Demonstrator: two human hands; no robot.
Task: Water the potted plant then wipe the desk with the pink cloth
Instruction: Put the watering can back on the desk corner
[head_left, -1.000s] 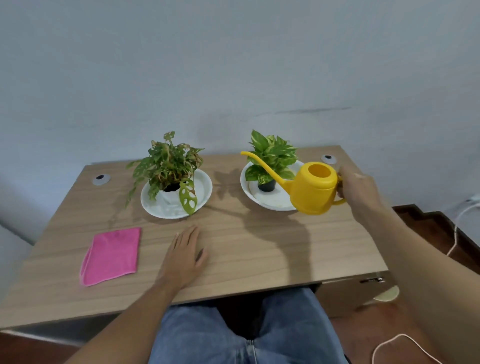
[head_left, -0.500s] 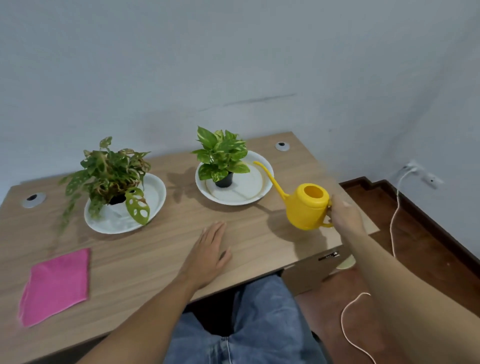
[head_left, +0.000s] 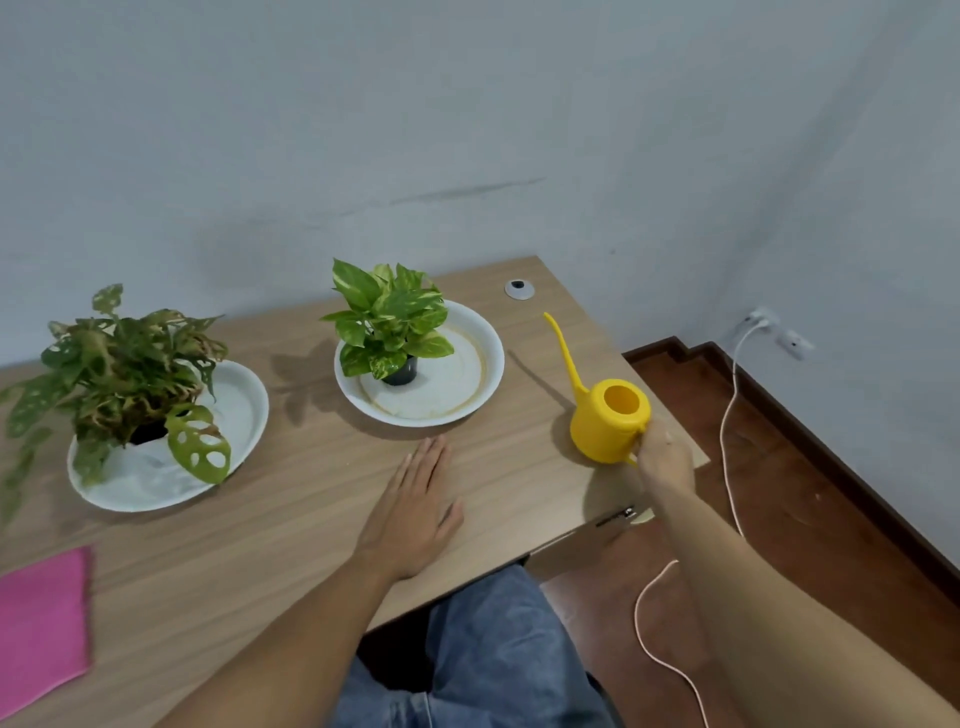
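A yellow watering can (head_left: 608, 418) stands upright at the desk's right edge, spout pointing up and away. My right hand (head_left: 662, 457) is closed around its handle. A small green potted plant (head_left: 387, 325) sits in a white dish (head_left: 467, 384) at the middle back. A larger plant with holed leaves (head_left: 124, 369) fills another white dish (head_left: 239, 415) on the left. The pink cloth (head_left: 41, 623) lies flat at the near left, partly cut off by the frame. My left hand (head_left: 413, 514) rests palm down on the wooden desk (head_left: 291, 509), fingers apart.
A grey cable grommet (head_left: 519, 289) sits at the desk's back right corner. A white cable (head_left: 727, 441) runs from a wall socket (head_left: 761, 318) down across the brown floor on the right. The wall stands right behind the desk. My jeans-clad legs are under the front edge.
My right hand has carried the watering can away from the small plant, rightward and down to the desk's right edge. The view has swung right. My left hand stays flat on the desk.
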